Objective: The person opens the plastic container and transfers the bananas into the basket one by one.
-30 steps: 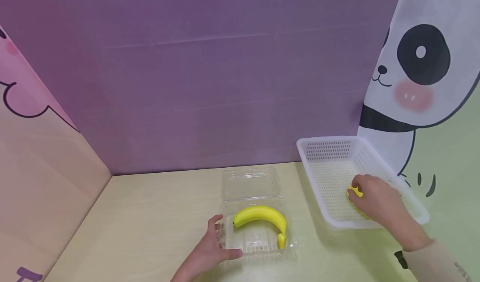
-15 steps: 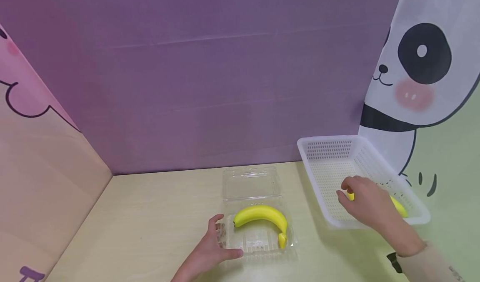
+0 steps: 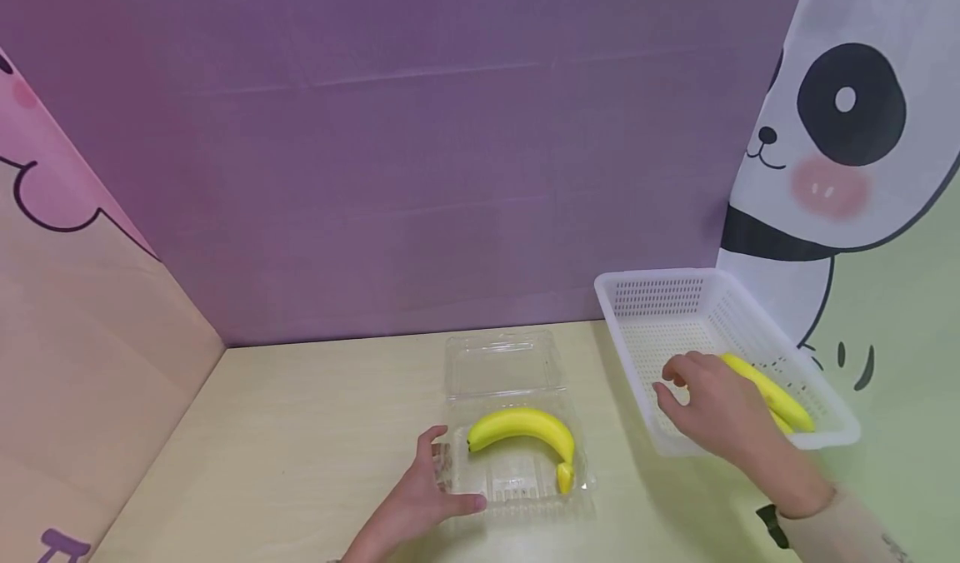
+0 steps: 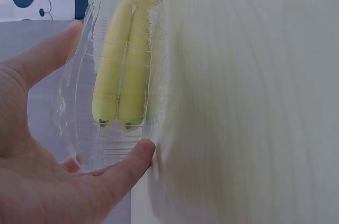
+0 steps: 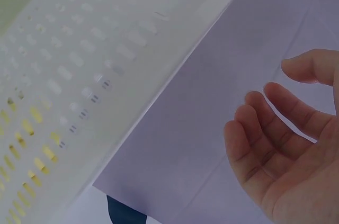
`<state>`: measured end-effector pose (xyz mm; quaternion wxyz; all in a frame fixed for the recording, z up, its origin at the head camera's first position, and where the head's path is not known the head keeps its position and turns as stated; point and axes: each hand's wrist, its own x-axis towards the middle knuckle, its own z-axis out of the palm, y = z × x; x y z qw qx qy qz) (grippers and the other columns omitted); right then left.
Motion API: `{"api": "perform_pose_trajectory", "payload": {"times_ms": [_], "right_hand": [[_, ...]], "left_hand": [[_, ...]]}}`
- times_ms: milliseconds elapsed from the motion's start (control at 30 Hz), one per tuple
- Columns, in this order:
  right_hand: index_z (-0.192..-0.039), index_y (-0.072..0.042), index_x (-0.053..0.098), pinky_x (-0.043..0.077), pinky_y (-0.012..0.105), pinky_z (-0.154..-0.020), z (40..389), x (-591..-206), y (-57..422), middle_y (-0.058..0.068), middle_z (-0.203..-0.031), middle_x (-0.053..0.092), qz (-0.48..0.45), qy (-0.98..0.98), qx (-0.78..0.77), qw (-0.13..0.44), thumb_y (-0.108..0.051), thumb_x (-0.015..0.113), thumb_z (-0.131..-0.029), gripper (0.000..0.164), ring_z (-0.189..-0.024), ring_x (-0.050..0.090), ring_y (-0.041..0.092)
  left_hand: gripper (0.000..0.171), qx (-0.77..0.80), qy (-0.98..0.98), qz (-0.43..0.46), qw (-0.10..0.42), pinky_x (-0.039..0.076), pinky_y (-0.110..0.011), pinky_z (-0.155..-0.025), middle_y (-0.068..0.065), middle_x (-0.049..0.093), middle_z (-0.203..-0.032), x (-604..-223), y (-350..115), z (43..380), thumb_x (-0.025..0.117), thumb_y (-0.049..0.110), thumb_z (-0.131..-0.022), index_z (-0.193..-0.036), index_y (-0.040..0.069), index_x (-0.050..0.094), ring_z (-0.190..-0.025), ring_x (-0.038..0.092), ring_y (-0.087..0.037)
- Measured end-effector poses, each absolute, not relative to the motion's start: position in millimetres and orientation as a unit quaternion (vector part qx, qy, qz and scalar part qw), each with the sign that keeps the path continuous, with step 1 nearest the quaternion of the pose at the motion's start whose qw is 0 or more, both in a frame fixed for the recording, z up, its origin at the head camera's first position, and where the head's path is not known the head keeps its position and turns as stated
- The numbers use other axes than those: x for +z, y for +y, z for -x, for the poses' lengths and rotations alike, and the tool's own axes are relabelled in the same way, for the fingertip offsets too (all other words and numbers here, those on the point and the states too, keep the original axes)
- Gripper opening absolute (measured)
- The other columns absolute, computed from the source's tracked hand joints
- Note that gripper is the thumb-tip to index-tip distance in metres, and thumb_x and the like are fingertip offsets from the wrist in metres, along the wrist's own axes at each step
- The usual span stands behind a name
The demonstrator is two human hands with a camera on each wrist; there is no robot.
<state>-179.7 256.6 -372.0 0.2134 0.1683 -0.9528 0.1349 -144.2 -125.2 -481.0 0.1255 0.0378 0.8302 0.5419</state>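
A clear plastic clamshell container (image 3: 517, 488), lid raised behind it, sits at the table's middle front with a yellow banana (image 3: 521, 421) inside. In the left wrist view the banana (image 4: 112, 70) looks doubled; I cannot tell whether that is a reflection. My left hand (image 3: 416, 496) holds the container's left end, thumb at the front edge and fingers at the side. Over the white basket (image 3: 626, 371) hovers my right hand (image 3: 716, 405), fingers loosely bent with nothing in them. Behind this hand bananas (image 3: 776, 396) lie in the basket, partly hidden by it.
The perforated basket stands right of the container, close to the panda-printed panel (image 3: 810, 205). A purple backdrop (image 3: 450, 171) rises behind the wooden table (image 3: 300, 430). On the left is a pink and beige panel (image 3: 75, 296).
My right hand has let go of a yellow banana in the basket and moved left, uncovering bananas there. The left hand and the container have stayed put.
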Motion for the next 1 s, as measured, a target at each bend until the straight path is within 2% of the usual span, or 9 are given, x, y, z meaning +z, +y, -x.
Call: {"api": "perform_pose_trajectory", "payload": {"times_ms": [800,1000], "right_hand": [[-0.083,-0.015,0.067,0.048,0.034,-0.058,176.6,-375.1,226.3,-0.005,-0.08,0.06,-0.211,-0.928,0.165,0.259,-0.014,0.077,-0.081,0.01,-0.074,0.056,0.016],[-0.085,-0.015,0.068,0.049,0.033,-0.06,177.4,-372.4,216.1,-0.006,-0.082,0.059,-0.214,-0.927,0.177,0.25,-0.014,0.076,-0.084,0.009,-0.077,0.055,0.015]], "left_hand": [[0.114,0.535,0.835,-0.031,0.127,0.045,-0.057,-0.099,-0.032,0.038,-0.15,-479.3,-124.4,143.7,0.093,0.028,-0.074,-0.155,0.013,0.014,-0.124,0.055,-0.042],[0.114,0.538,0.832,-0.033,0.128,0.045,-0.057,-0.099,-0.033,0.037,-0.15,-480.0,-124.4,144.3,0.093,0.028,-0.074,-0.155,0.013,0.014,-0.124,0.055,-0.043]]}}
